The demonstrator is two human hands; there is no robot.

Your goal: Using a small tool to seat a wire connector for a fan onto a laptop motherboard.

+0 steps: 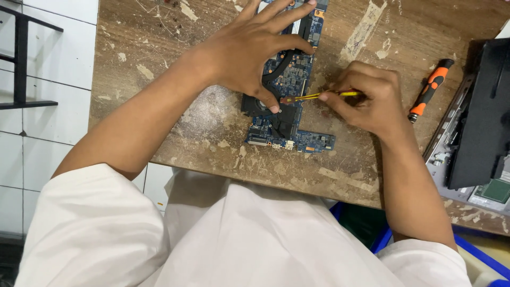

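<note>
A blue laptop circuit board (289,106) with a black fan and heat pipe lies on a worn wooden table (202,117). My left hand (255,50) rests over the board, thumb and a finger pressing down near the fan. My right hand (366,98) grips a thin yellow-handled tool (319,96), held like a pen. Its tip points left and meets the board just beside my left fingertip.
An orange and black screwdriver (429,90) lies to the right of my right hand. A dismantled laptop chassis (478,138) sits at the table's right edge. White floor tiles and a black frame (21,58) are on the left. A blue bin (478,255) stands below the table.
</note>
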